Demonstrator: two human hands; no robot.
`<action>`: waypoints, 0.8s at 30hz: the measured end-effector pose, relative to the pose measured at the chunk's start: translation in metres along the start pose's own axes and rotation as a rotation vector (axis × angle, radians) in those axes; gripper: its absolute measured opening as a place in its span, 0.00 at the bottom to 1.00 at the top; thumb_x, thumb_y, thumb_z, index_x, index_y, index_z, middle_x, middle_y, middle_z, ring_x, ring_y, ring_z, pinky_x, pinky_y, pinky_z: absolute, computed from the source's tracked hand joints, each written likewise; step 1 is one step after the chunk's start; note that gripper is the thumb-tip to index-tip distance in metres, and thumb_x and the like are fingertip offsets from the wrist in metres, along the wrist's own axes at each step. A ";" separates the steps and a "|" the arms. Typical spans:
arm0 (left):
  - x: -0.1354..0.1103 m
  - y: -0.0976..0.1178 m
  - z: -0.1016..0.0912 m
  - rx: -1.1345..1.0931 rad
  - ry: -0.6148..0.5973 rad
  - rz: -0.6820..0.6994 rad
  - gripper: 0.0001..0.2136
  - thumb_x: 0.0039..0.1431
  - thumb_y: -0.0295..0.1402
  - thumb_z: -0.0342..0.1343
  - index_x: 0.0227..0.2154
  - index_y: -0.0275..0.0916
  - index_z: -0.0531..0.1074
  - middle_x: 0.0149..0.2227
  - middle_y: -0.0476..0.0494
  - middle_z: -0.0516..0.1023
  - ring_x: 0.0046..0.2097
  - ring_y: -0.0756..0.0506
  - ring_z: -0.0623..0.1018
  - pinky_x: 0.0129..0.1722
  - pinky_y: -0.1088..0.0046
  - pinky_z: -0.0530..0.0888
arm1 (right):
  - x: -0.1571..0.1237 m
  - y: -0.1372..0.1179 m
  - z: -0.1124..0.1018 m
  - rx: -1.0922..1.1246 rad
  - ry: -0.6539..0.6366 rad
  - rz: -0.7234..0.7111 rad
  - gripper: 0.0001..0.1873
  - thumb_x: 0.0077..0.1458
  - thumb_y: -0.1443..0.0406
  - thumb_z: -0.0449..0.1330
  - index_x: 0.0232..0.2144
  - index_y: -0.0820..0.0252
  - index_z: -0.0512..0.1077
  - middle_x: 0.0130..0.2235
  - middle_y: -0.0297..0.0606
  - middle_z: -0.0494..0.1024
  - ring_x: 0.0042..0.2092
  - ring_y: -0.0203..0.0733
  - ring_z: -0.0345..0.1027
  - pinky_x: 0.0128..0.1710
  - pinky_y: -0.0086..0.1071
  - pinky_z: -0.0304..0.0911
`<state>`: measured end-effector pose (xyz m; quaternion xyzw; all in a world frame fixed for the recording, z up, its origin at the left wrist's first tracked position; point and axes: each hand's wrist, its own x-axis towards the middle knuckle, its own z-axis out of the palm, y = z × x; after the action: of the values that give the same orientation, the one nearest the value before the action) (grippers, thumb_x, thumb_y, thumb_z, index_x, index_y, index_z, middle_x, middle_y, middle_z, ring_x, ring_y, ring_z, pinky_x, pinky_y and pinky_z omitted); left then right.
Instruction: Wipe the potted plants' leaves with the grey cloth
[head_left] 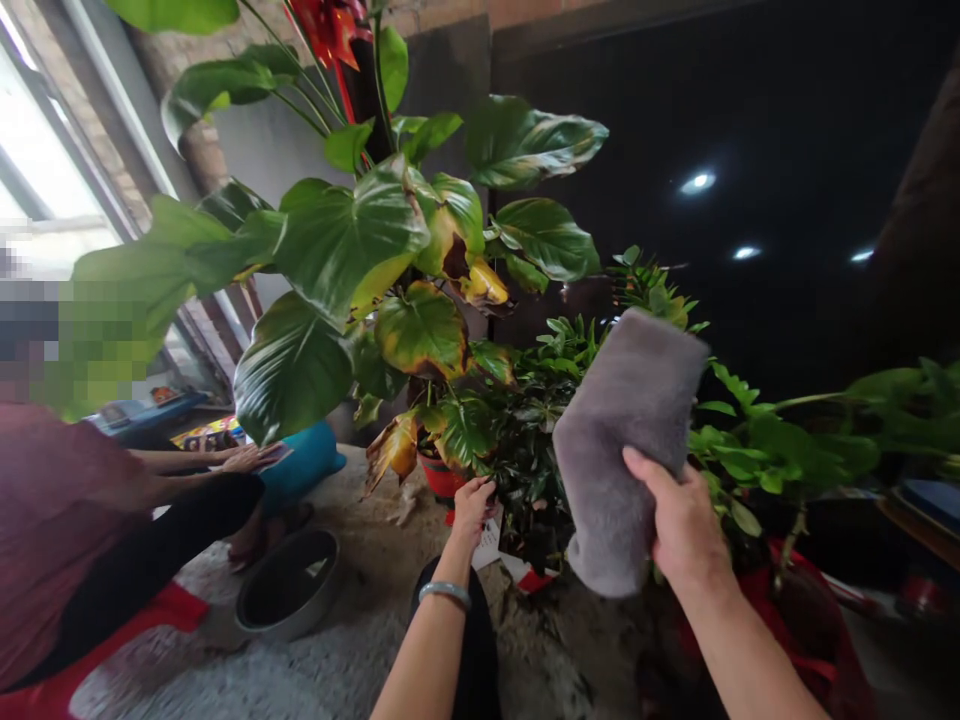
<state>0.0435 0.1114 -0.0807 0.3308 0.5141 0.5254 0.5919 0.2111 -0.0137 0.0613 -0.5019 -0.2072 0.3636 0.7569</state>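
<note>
My right hand (684,520) is closed on a folded grey fluffy cloth (622,440), held upright in front of the small dark-leaved potted plants (540,400). My left hand (472,508), with a silver bangle on the wrist, reaches into the low leaves of these plants beside a red pot (441,480); its fingers are pinched among the foliage, and what they grip is hidden. A tall plant with big green and yellowing leaves (352,235) rises above both hands.
Another person in a red top (67,530) squats at the left, with a hand on a leaf. A grey metal basin (289,592) sits on the stone floor. More leafy plants (795,440) and red pots stand at the right. A window is at far left.
</note>
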 end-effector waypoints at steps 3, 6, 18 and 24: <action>0.002 0.001 -0.002 0.008 -0.006 0.006 0.11 0.34 0.35 0.65 0.21 0.36 0.72 0.16 0.54 0.69 0.19 0.53 0.67 0.18 0.77 0.64 | 0.022 0.015 0.003 0.099 0.003 0.201 0.10 0.29 0.64 0.68 0.22 0.56 0.74 0.20 0.32 0.78 0.28 0.47 0.73 0.31 0.37 0.68; 0.006 0.000 -0.004 0.023 -0.013 0.001 0.11 0.34 0.36 0.65 0.21 0.36 0.72 0.16 0.54 0.68 0.19 0.53 0.67 0.19 0.77 0.64 | 0.000 0.059 -0.009 0.053 -0.005 0.650 0.06 0.34 0.62 0.65 0.20 0.56 0.72 0.17 0.37 0.76 0.30 0.53 0.74 0.30 0.42 0.69; 0.001 0.002 -0.009 0.040 -0.071 0.001 0.14 0.31 0.38 0.67 0.19 0.35 0.72 0.17 0.53 0.69 0.20 0.52 0.68 0.18 0.77 0.65 | 0.004 0.008 0.003 0.116 0.009 0.166 0.17 0.29 0.59 0.68 0.27 0.57 0.73 0.21 0.35 0.79 0.29 0.51 0.75 0.31 0.39 0.70; 0.005 -0.001 -0.013 0.049 -0.035 -0.007 0.13 0.32 0.37 0.67 0.16 0.36 0.69 0.15 0.53 0.66 0.19 0.52 0.67 0.18 0.76 0.65 | -0.018 0.071 -0.012 0.004 -0.002 0.756 0.10 0.31 0.57 0.64 0.18 0.53 0.70 0.17 0.40 0.76 0.34 0.57 0.76 0.32 0.44 0.71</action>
<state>0.0309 0.1137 -0.0864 0.3527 0.5173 0.5047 0.5943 0.1830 -0.0181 -0.0072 -0.5412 -0.0072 0.6182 0.5700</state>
